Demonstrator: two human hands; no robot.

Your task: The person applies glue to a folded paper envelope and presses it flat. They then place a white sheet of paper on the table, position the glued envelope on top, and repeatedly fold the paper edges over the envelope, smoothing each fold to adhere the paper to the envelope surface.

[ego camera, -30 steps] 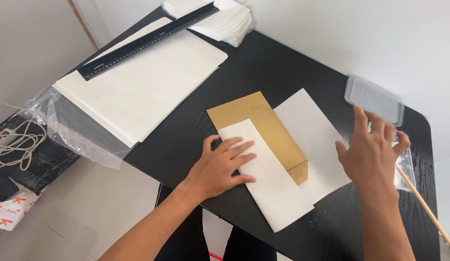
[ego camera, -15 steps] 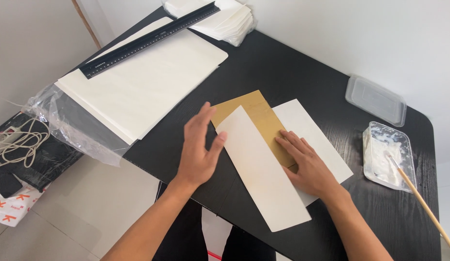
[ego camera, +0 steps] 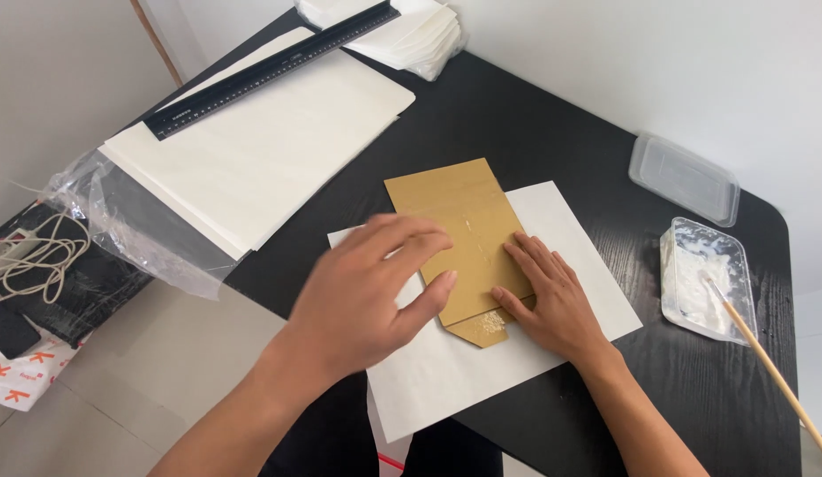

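Note:
A flat gold-brown card template (ego camera: 464, 225) with a pointed lower end lies on a white paper sheet (ego camera: 579, 230) on the black table (ego camera: 535, 115). My right hand (ego camera: 552, 296) presses flat on the template's lower right edge, fingers spread. My left hand (ego camera: 376, 287) hovers above the paper's left part, blurred, fingers apart and holding nothing; it hides part of the sheet. A smear of whitish paste shows on the template's tip (ego camera: 489, 324).
A stack of large white sheets (ego camera: 270, 141) in clear plastic lies at the left with a long black ruler (ego camera: 270, 66) on it. More folded paper (ego camera: 411, 31) sits at the back. At the right are a clear lid (ego camera: 685, 177), a paste tub (ego camera: 702, 278) and a wooden stick (ego camera: 773, 371).
The folded-over paper flap has been laid open flat, uncovering the gold template. My right hand came from the table's right side onto the template; my left hand lifted off the paper.

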